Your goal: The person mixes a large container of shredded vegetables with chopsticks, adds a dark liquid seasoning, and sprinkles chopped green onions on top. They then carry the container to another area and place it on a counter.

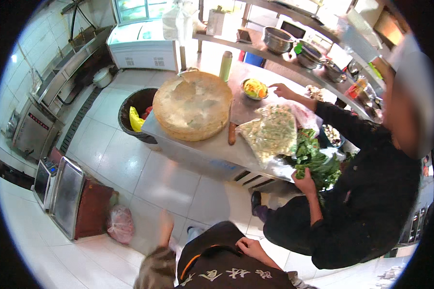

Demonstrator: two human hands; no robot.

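My left hand (pixel 165 220) is blurred above the tiled floor, and its fingers cannot be made out. Against the front of my dark apron (pixel 231 265), which bears writing, rests my right hand (pixel 251 247) with its fingers curled; nothing shows in it. Before me a thick round wooden chopping block (pixel 193 104) lies on a metal counter (pixel 188 146). Beside the block is a brown wooden handle (pixel 232 134), probably a knife's. A clear plastic bag of pale chopped food (pixel 273 130) and leafy greens (pixel 316 159) lie further right, apart from my hands.
A co-worker in black (pixel 361 202) stands at right, one hand on the greens, another by a bowl of sliced vegetables (pixel 255 89). A dark bin (pixel 137 112) stands left of the counter. At lower left are a metal tray (pixel 67 198) and a tied plastic bag (pixel 121 224).
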